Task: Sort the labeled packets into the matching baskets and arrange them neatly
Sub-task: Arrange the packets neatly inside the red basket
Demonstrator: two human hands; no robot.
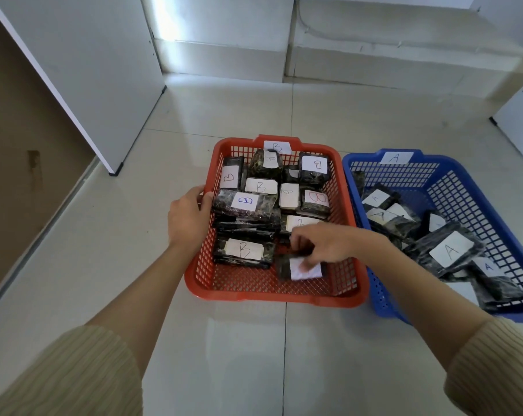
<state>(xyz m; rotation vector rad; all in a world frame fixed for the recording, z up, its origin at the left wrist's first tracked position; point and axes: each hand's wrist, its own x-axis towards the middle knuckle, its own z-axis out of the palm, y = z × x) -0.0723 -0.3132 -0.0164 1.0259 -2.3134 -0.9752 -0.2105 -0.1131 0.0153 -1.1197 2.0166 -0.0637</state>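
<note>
A red basket (276,297) tagged B stands on the floor, filled with several dark packets bearing white B labels (246,201). To its right a blue basket (383,298) tagged A holds several dark packets with A labels (450,249). My left hand (188,217) grips the red basket's left rim, thumb inside. My right hand (320,243) reaches into the red basket's near right part, fingers curled on a dark packet with a white label (300,270); its letter is blurred and partly hidden by my fingers.
Glossy cream floor tiles (239,355) surround the baskets. A white cabinet panel (89,70) stands at the back left, low white units (374,40) run along the back, and another white panel (521,115) sits at the right edge.
</note>
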